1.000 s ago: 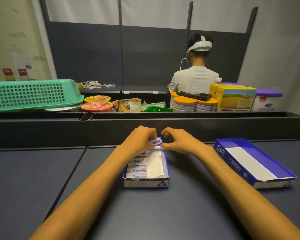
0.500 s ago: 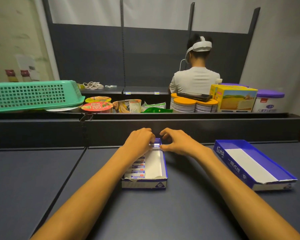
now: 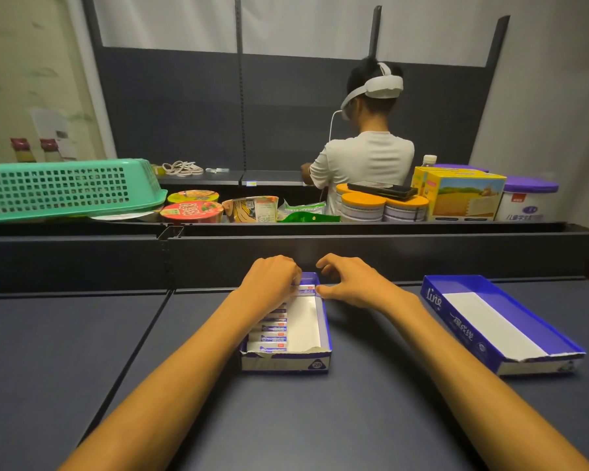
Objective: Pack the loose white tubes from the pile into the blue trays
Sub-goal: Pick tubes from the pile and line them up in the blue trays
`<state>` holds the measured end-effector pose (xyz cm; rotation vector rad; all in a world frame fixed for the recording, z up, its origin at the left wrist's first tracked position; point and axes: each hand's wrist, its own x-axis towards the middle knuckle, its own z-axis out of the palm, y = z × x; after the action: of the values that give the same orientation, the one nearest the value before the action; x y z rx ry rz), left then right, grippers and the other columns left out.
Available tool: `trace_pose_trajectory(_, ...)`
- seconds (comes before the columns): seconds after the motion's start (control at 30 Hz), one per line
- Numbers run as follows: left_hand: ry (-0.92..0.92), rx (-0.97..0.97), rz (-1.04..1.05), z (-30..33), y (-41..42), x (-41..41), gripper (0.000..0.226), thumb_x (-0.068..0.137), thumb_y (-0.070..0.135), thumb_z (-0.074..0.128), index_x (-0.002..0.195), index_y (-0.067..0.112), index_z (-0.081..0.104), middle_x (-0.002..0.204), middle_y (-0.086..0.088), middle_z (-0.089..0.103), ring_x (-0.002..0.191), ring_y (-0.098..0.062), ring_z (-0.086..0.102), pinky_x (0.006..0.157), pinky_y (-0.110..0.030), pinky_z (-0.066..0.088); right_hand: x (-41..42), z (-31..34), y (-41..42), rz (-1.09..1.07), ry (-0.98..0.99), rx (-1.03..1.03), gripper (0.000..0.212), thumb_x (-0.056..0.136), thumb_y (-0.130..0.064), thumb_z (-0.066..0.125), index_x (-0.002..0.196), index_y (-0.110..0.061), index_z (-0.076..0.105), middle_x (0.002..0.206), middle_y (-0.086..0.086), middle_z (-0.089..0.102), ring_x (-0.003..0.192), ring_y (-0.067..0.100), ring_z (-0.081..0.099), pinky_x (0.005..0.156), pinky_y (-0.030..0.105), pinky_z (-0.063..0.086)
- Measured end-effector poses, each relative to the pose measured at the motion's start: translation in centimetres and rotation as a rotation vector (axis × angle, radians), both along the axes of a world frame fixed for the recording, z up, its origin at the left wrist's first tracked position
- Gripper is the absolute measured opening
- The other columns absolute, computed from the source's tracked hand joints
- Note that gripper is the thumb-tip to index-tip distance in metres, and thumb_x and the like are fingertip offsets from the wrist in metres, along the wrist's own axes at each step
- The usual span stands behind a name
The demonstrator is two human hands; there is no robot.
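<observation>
A blue tray (image 3: 324, 334) sits in front of me on the dark table, with several white tubes (image 3: 269, 336) lined along its left side. At the tray's far end lies one more white tube (image 3: 307, 289), lying crosswise. My left hand (image 3: 272, 283) pinches its left end with curled fingers. My right hand (image 3: 351, 282) touches the tube's right end with thumb and curled fingers. A second blue tray (image 3: 456, 319) lies at the right with only a white liner inside. No pile of loose tubes shows.
A dark raised ledge (image 3: 320, 246) runs across behind the trays. Beyond it stand a green basket (image 3: 62, 188), noodle bowls (image 3: 191, 210), cans, a yellow box (image 3: 463, 195) and a white tub. A person in a white shirt (image 3: 364, 164) stands with their back turned.
The tube has come down from a tilted position above the tray's far end and now lies level inside it. Both hands stayed at that end.
</observation>
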<state>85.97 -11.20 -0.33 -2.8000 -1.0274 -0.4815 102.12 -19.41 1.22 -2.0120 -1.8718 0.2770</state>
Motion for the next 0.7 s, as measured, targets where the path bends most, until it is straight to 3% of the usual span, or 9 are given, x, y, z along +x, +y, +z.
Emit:
trace_pose_trajectory(0.23,-0.055,-0.006,0.062,1.4,-0.6,-3.1,0.033,0.090,0.042,0.061,0.116,0.022,0.061,0.113,0.002,0.063,0.101,-0.014,0.056,0.073,-0.024,0.041,-1.0,0.8,-1.0,-0.017,-0.074,0.082,0.054,0.087,-0.041,0.067,0.134,-0.024,0.047,0.133,-0.003,0.056,0.115,0.013,0.054,0.093,0.035,0.051)
trace_pose_trajectory(0.37,-0.059,-0.005,0.089,2.5,-1.2,-6.3,0.045,0.090,0.047,0.058,0.128,0.023,0.055,0.125,0.002,0.057,0.114,-0.015,0.051,0.085,-0.031,0.046,-2.8,1.4,-2.2,-0.030,-0.130,0.107,0.054,0.089,-0.040,0.065,0.136,-0.025,0.045,0.140,-0.003,0.050,0.124,0.014,0.048,0.097,0.033,0.046)
trace_pose_trajectory(0.5,-0.006,-0.053,0.126,2.9,-1.9,-9.6,0.051,0.092,0.050,0.052,0.137,0.025,0.048,0.135,0.000,0.051,0.124,-0.018,0.044,0.095,-0.036,0.043,-4.7,1.5,-3.3,-0.038,-0.167,0.096,0.055,0.090,-0.040,0.064,0.138,-0.023,0.043,0.143,-0.001,0.047,0.128,0.016,0.045,0.099,0.034,0.042)
trace_pose_trajectory(0.7,0.018,-0.072,0.241,3.2,-4.9,-15.2,0.056,0.092,0.050,0.052,0.141,0.025,0.042,0.136,-0.003,0.050,0.125,-0.022,0.044,0.096,-0.042,0.043,-8.7,2.3,-4.4,0.030,-0.199,0.089,0.056,0.089,-0.040,0.065,0.138,-0.023,0.044,0.143,0.001,0.046,0.128,0.019,0.044,0.103,0.037,0.040)
